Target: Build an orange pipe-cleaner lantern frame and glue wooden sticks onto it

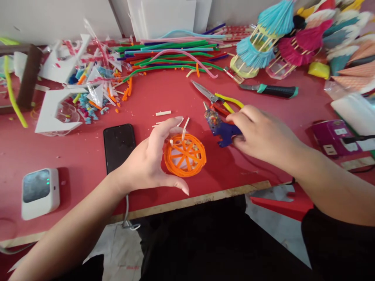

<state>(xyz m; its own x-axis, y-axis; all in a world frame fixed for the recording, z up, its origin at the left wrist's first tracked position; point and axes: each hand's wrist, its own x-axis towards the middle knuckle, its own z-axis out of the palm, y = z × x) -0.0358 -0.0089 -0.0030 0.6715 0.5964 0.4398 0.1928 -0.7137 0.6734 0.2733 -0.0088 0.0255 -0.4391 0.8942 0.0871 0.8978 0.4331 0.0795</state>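
Note:
An orange spoked ring point(185, 155) lies in front of me, with pale short sticks point(184, 130) standing at its far rim. My left hand point(155, 160) curves around its left side, thumb and forefinger spread wide. The thumb is apart from the ring; the other fingertips are partly hidden behind it. My right hand point(254, 132) grips a blue glue gun point(224, 130), its nozzle pointing away and to the left. A few loose white sticks point(163, 113) lie beyond my left hand.
Scissors point(209, 93) and a utility knife point(269, 90) lie beyond the glue gun. A phone point(118, 146) and a white device point(40, 193) are at left. Coloured pipe cleaners point(175, 54), scraps point(90, 89) and a blue tiered model point(260, 39) line the back. A purple power strip point(335, 136) sits right.

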